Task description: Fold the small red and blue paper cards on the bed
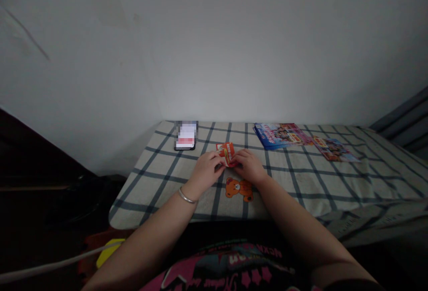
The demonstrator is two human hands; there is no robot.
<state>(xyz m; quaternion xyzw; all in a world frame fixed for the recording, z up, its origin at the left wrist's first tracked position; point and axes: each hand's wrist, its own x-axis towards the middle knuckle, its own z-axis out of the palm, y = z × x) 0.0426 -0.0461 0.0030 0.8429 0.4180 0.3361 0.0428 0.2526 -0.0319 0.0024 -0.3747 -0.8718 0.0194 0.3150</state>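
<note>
Since the red printed paper (226, 150) is pinched by the left hand (207, 170) and the right hand (250, 166) over the checked cloth (157, 170), its handling looks unfinished — how much is done, I can't tell. Beyond lie a phone (186, 135) and — rightward — colourful booklets (281, 134).

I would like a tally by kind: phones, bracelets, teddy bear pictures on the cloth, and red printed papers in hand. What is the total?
Smartphone: 1
Silver bracelet: 1
Teddy bear picture: 1
Red printed paper: 1
Total: 4
</note>
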